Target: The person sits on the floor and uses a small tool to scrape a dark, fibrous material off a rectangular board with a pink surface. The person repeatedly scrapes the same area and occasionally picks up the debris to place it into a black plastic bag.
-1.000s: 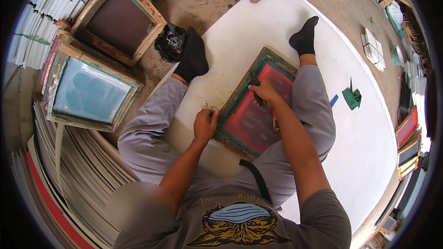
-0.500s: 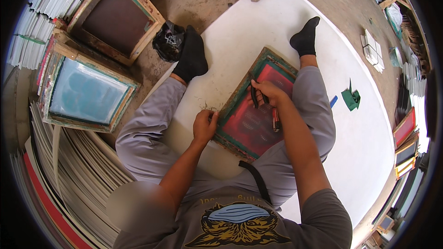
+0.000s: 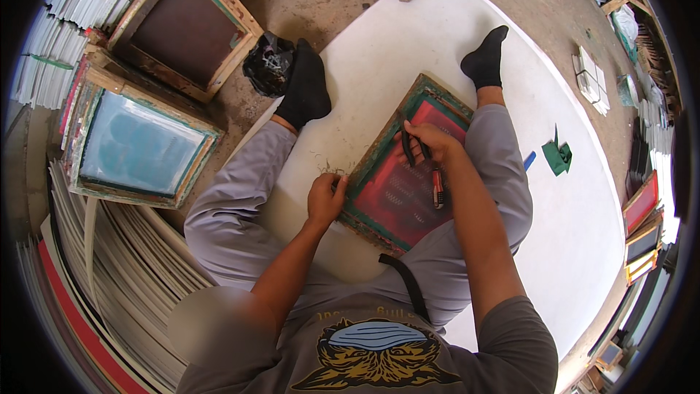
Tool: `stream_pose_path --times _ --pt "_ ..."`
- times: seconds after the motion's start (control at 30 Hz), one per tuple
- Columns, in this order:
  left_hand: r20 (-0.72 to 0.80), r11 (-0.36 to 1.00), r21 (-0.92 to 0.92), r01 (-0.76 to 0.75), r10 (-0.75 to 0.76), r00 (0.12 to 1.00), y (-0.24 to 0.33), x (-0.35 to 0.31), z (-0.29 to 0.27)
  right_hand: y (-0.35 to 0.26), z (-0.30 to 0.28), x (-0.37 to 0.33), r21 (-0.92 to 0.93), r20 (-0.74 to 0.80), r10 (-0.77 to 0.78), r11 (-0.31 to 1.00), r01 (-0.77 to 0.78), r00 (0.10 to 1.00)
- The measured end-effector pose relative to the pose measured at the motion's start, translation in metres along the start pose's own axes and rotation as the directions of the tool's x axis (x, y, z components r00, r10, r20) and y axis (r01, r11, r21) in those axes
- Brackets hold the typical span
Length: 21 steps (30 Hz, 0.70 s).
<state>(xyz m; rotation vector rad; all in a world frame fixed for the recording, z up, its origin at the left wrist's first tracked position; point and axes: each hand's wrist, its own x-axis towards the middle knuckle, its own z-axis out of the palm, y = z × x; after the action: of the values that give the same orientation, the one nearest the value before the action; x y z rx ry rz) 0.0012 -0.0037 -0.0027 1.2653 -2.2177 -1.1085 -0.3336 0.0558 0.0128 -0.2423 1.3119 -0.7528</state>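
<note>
A wooden-framed printing screen [image 3: 419,237] with red mesh and a green-stained, worn frame lies slanted between my legs on a white board. My right hand [image 3: 432,144] is closed around black-handled pliers [image 3: 408,147] above the mesh. By the heel of that hand a red and black cutter-like tool [image 3: 437,191] shows; whether the hand grips it too, I cannot tell. At the frame's left edge my left hand [image 3: 326,197] is closed, thumb against curled fingers. What it pinches, if anything, is hidden. Small thin scraps [image 3: 332,164] lie beside its fingertips.
The white board [image 3: 569,248] reaches under my legs. To the right lie a green piece [image 3: 558,157] and a blue strip [image 3: 529,160]. Framed screens [image 3: 142,149] and a black plastic bag [image 3: 268,66] stand at the left, with stacked sheets [image 3: 138,284] nearer me.
My right hand has turned slightly with the pliers, and its fingers show a little differently. My left hand stays at the frame's edge. The whole view has shifted very slightly.
</note>
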Motion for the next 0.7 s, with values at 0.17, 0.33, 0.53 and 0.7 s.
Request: stream_pose_path --times 0.17,0.33,0.53,0.7 --pt "0.008 1.000 0.002 0.024 -0.024 1.000 0.001 0.000 0.001 0.000 -0.016 0.012 0.003 0.029 0.023 1.000 -0.023 0.999" --pt "-0.001 1.000 -0.009 0.029 -0.029 1.000 0.001 -0.001 0.001 -0.004 -0.022 0.011 -0.003 0.106 0.031 1.000 -0.031 0.994" --pt "0.012 0.999 -0.031 0.028 -0.027 1.000 -0.002 0.000 0.001 -0.005 -0.028 0.014 -0.063 0.098 0.044 0.997 -0.038 0.994" --pt "0.027 0.997 -0.048 0.065 -0.064 0.998 0.002 -0.001 0.000 -0.010 -0.032 0.019 -0.075 0.067 0.070 0.995 -0.065 0.995"
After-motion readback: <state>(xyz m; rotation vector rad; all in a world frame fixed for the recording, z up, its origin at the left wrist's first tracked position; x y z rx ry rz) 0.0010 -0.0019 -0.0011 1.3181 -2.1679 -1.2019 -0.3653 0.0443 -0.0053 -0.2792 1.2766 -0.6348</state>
